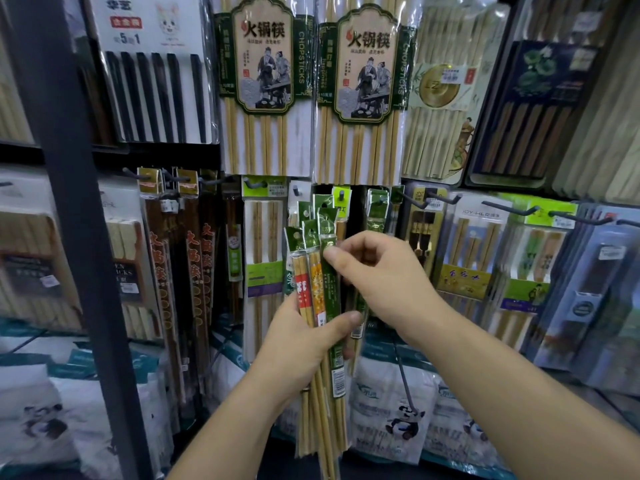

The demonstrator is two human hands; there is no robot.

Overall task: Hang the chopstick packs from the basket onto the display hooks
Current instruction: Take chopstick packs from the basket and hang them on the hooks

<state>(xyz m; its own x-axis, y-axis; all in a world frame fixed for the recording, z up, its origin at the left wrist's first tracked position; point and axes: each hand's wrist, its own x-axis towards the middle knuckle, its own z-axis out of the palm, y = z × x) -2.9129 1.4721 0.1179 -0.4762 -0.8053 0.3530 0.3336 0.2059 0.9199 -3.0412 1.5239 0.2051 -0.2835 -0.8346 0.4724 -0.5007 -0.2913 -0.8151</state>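
Note:
My left hand [304,344] grips a fanned bundle of narrow chopstick packs [317,282] with green header tabs, held upright in front of the display. My right hand [377,271] pinches the top of the rightmost green pack [330,271] between thumb and fingers. Just above the bundle, a short display hook [341,195] sticks out of a lime-green header card. Another hook [254,184] to the left carries a pale chopstick pack. No basket is in view.
Two large hot-pot chopstick packs [263,81] hang above. Dark long packs [180,271] hang at the left beside a grey upright post [79,237]. More hooks [509,207] with boxed sets fill the right. White bags with panda prints [394,407] lie below.

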